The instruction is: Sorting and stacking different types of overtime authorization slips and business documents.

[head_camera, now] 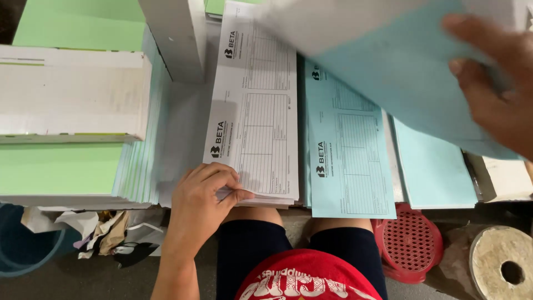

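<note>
While my left hand [205, 194] pinches the white forms' [258, 105] near corner, my right hand [497, 83] grips a light, floppy blue sheet [400, 72] beside them.

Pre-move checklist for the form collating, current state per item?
1. Left hand pinching the near corner of the white form stack: ok.
2. Right hand gripping the lifted blue sheet: ok, though the sheet is blurred.
3. Blue form stack uncovered at its near end: ok.
4. Blue stack squared to the table edge: not ok, its near end overhangs.
5. Only one white sheet pinched: cannot tell.
6. Plain blue stack at the right within view: ok.
</note>
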